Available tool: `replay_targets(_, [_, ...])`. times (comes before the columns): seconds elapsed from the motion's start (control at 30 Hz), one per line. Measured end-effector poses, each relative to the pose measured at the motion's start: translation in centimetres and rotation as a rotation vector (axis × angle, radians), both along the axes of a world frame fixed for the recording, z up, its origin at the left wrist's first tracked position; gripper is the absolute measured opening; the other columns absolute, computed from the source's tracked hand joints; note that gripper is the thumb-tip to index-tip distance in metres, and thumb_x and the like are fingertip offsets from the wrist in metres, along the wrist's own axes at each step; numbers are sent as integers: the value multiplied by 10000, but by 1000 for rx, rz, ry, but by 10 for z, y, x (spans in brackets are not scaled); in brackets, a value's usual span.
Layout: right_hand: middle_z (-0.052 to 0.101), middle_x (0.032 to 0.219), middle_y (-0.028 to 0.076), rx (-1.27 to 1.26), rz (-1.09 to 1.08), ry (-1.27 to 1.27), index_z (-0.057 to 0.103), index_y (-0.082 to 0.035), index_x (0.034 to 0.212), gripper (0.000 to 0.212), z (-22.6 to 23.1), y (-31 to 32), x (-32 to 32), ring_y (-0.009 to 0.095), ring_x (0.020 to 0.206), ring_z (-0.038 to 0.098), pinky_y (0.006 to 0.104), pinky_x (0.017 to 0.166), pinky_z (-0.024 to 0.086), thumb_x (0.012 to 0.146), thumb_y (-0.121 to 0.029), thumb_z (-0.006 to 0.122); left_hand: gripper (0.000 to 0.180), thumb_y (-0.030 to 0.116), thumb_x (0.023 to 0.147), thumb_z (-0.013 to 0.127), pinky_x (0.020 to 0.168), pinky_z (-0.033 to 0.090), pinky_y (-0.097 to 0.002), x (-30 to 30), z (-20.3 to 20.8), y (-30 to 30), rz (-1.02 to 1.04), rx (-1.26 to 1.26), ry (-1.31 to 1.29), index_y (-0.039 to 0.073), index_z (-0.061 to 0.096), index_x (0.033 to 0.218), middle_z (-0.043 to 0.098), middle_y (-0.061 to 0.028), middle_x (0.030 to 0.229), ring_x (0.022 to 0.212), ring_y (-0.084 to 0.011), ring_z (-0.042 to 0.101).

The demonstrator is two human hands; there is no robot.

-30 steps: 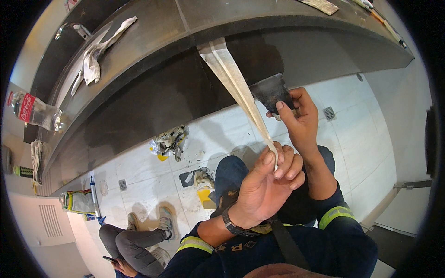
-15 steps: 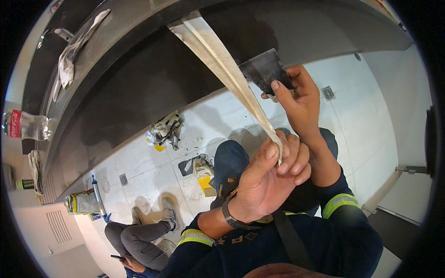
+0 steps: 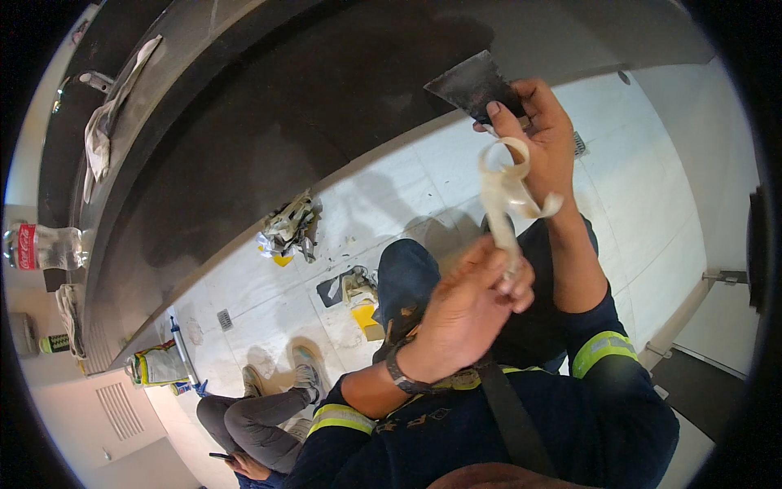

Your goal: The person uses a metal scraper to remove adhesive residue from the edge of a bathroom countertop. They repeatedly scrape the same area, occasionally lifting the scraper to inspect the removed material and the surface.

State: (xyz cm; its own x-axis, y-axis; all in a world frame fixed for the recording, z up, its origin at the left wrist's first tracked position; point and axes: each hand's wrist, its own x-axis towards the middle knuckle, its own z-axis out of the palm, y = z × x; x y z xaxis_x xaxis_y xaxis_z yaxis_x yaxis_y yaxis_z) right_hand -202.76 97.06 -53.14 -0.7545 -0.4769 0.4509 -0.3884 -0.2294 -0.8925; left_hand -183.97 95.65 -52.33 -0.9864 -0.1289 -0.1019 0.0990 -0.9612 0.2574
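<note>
Pinched in the fingers of my left hand [image 3: 476,301] is a strip of off-white masking tape [image 3: 501,196]. Its free length curls up in loops in front of my right wrist. My right hand [image 3: 542,143], raised farther forward, grips a flat dark square plate [image 3: 476,88] by one corner, thumb on top. Whether the plate is a spreader or a scraper I cannot tell. A bit of pale material shows under that thumb. Beyond both hands runs the dark curved counter panel [image 3: 285,114], which the tape does not touch.
Crumpled used tape and paper [image 3: 291,228] lies on the tiled floor, near another dark plate [image 3: 332,289] and a yellow piece [image 3: 366,318]. A seated person [image 3: 269,416] holds a phone at the lower left, by a caulking gun [image 3: 186,359]. On the left ledge rests a plastic bottle [image 3: 53,247].
The tape strip, stretched up to the dark panel before, has come off and curled beside my hands. My right hand has risen slightly with the dark plate.
</note>
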Motion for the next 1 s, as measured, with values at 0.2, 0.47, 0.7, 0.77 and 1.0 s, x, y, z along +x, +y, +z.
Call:
replay_targets(0.2, [677, 817, 115, 242, 87, 269, 601, 16, 994, 229, 8, 22, -11, 128, 741, 646, 290, 678, 495, 893, -169, 689, 153, 193, 1003, 581, 726, 431, -286, 44, -34, -56, 297, -602, -121, 41, 565, 986, 581, -44, 839, 753, -102, 503])
replay_targets(0.47, [655, 771, 171, 586, 369, 331, 596, 11, 938, 191, 5, 24, -12, 274, 710, 642, 368, 680, 475, 865, -154, 660, 165, 178, 966, 656, 616, 403, -231, 131, -194, -189, 253, -1271, -772, 63, 619, 853, 564, 36, 706, 647, -60, 483])
replay_targets(0.7, [660, 810, 244, 865, 431, 419, 617, -14, 993, 203, -12, 19, -4, 442, 785, 638, 468, 708, 488, 851, -154, 655, 379, 403, 895, 689, 613, 498, -428, 222, -355, -328, 371, -1995, -1184, 26, 692, 860, 689, -143, 726, 657, -318, 661])
replay_targets(0.77, [660, 810, 247, 934, 384, 384, 614, -4, 993, 206, -15, 24, -3, 442, 785, 639, 469, 712, 487, 851, -146, 656, 410, 439, 893, 658, 679, 519, -485, 210, -353, -351, 420, -1985, -1322, 32, 706, 888, 710, -196, 855, 808, -408, 679])
replay_targets(1.0, [667, 791, 233, 1025, 284, 333, 607, 18, 994, 197, -30, 42, -12, 401, 748, 650, 448, 687, 476, 860, -119, 651, 430, 466, 841, 674, 744, 534, -477, 203, -372, -425, 411, -1779, -1669, 44, 738, 893, 720, -203, 888, 852, -399, 689])
